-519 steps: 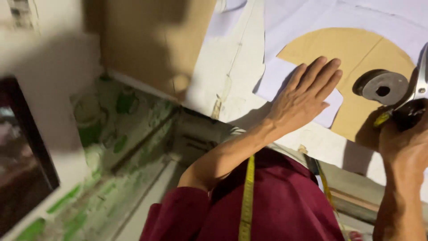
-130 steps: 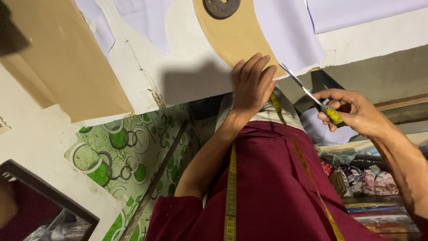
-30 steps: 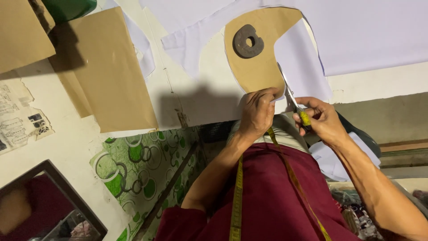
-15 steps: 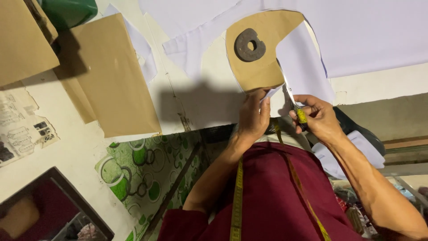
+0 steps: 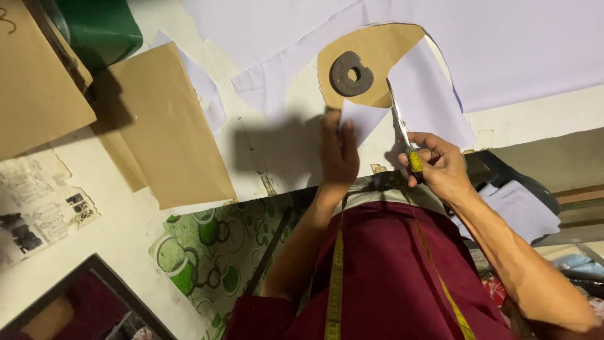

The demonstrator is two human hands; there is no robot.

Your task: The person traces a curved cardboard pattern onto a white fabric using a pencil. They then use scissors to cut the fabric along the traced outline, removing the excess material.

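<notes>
My left hand (image 5: 340, 151) presses flat on the white fabric (image 5: 434, 101) just beside the brown card pattern (image 5: 377, 56), a dark ring weight (image 5: 350, 73) pinning it to the bench (image 5: 157, 226), while my right hand's (image 5: 440, 165) grip closes around the scissors (image 5: 402, 135), blades following the pattern edge.

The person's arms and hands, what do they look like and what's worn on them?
Both hands, left and right, are bare, no gloves, rings or watch visible. Forearms are uncovered. A dark red sleeve covers the left upper arm, matching the garment. A yellow tape measure hangs down its front.
</notes>
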